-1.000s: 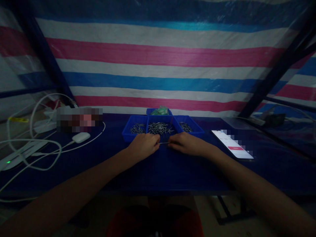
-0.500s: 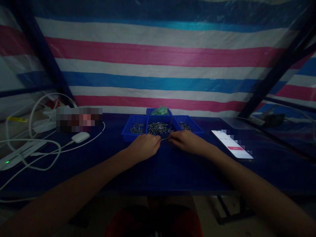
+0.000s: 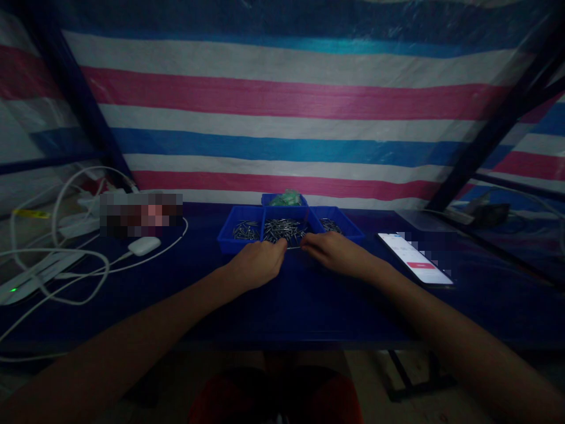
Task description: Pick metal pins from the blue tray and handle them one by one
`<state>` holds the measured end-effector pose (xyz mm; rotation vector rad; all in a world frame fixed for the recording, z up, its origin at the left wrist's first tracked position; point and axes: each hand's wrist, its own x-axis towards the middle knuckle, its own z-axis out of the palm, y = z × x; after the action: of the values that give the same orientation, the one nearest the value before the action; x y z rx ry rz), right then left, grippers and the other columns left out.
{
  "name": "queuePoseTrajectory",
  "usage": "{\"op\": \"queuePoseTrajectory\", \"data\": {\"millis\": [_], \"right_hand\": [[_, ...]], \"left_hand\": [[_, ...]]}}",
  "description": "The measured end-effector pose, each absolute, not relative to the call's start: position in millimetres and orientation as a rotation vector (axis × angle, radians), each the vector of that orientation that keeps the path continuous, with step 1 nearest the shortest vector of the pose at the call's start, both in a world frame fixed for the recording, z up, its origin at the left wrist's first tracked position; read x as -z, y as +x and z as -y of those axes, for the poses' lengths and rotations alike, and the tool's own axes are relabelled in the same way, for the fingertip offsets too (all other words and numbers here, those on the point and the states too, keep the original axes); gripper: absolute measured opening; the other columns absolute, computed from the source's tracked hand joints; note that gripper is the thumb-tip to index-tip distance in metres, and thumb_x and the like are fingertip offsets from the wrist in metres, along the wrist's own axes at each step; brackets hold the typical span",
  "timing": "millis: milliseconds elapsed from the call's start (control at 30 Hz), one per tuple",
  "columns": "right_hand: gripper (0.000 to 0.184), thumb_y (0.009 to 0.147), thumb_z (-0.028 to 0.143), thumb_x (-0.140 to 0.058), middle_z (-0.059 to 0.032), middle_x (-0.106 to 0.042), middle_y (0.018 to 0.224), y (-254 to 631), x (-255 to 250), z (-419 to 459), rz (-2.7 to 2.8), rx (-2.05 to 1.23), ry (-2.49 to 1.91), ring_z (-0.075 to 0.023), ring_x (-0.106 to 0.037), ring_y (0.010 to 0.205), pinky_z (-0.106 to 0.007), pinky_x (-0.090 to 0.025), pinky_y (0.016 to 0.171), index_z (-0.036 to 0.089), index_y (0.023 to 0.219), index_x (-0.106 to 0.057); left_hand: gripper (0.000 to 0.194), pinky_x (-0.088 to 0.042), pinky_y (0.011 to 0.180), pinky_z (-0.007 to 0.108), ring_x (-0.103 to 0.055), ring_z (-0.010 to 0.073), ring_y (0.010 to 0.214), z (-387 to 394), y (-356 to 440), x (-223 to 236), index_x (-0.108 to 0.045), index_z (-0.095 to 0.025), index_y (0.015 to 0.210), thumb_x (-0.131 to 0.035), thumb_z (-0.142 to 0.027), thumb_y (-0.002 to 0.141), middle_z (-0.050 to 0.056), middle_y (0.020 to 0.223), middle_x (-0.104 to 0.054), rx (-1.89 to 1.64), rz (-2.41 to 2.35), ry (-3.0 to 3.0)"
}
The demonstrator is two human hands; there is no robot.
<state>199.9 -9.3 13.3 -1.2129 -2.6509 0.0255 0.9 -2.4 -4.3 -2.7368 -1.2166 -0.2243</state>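
Note:
In the head view, my left hand (image 3: 259, 262) is closed, its fingertips pinched near the front of the middle blue bin. Opposite it, my right hand (image 3: 335, 252) is also closed in a pinch. A thin metal pin (image 3: 293, 248) spans the small gap between both sets of fingertips; its ends are hidden by the fingers. Just beyond lies a heap of similar metal pins (image 3: 285, 227) in the middle blue bin (image 3: 314, 219). More pins lie in the left blue bin (image 3: 226, 229) and the right blue bin (image 3: 348, 225), partly covered by my hands.
Behind the bins, another blue bin (image 3: 265, 200) holds green plastic wrapping (image 3: 289, 198). A lit phone (image 3: 415, 259) lies to the right on the dark blue table (image 3: 300, 312). White cables (image 3: 106, 268), a white adapter (image 3: 145, 245) and a power strip (image 3: 39, 277) crowd the left side.
Both hands have shifted slightly away from me towards the bin's front edge. The pin tilted up to the right half a second ago and is now nearly level.

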Motion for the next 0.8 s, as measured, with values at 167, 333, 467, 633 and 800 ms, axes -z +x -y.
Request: {"op": "queuePoseTrajectory", "data": {"millis": [167,333,467,633,800], "right_hand": [[0.021,0.088,0.025,-0.032,-0.0031,-0.057,0.066,200.9,-12.0,8.0,2.625,-0.023,-1.239,-0.0115,-0.05,0.059,-0.025,-0.03,0.054,0.016,0.083,-0.05],[0.021,0.088,0.025,-0.032,-0.0031,-0.056,0.065,201.3,-11.2,7.8,2.648,-0.012,-1.248,-0.0114,-0.049,0.057,-0.025,-0.028,0.053,0.016,0.082,-0.05],[0.021,0.088,0.024,-0.032,-0.0033,-0.056,0.067,201.7,-11.1,7.7,2.674,-0.008,-1.221,-0.0113,-0.049,0.057,-0.025,-0.029,0.054,0.016,0.082,-0.051],[0.018,0.086,0.024,-0.037,-0.0047,-0.059,0.073,202.0,-11.6,7.2,2.713,-0.053,-1.189,-0.0126,-0.052,0.063,-0.025,-0.031,0.056,0.016,0.085,-0.053],[0.021,0.087,0.024,-0.035,-0.0043,-0.059,0.07,202.5,-12.5,7.0,2.683,-0.004,-1.196,-0.0124,-0.051,0.061,-0.025,-0.031,0.056,0.016,0.08,-0.054]], "left_hand": [[0.035,-0.036,0.051,0.027,-0.055,0.0168,0.058,1.6,1.3,4.9,-0.05,-0.014,0.092,-0.022,-0.034,0.089,0.007,0.068,-0.059,0.271,1.214,-2.743],[0.035,-0.036,0.052,0.028,-0.055,0.0165,0.057,2.4,2.1,4.1,-0.051,-0.015,0.09,-0.023,-0.034,0.089,0.007,0.068,-0.059,0.252,1.201,-2.724],[0.035,-0.036,0.051,0.027,-0.057,0.0176,0.058,2.9,2.4,2.7,-0.051,-0.015,0.091,-0.021,-0.034,0.09,0.007,0.067,-0.06,0.226,1.202,-2.708],[0.037,-0.038,0.052,0.028,-0.057,0.0183,0.06,0.6,2.4,3.0,-0.051,-0.014,0.093,-0.019,-0.033,0.09,0.008,0.07,-0.061,0.219,1.225,-2.735],[0.043,-0.039,0.054,0.029,-0.058,0.0185,0.062,1.3,2.4,2.4,-0.053,-0.014,0.091,-0.018,-0.038,0.09,0.008,0.071,-0.061,0.244,1.237,-2.74]]}}
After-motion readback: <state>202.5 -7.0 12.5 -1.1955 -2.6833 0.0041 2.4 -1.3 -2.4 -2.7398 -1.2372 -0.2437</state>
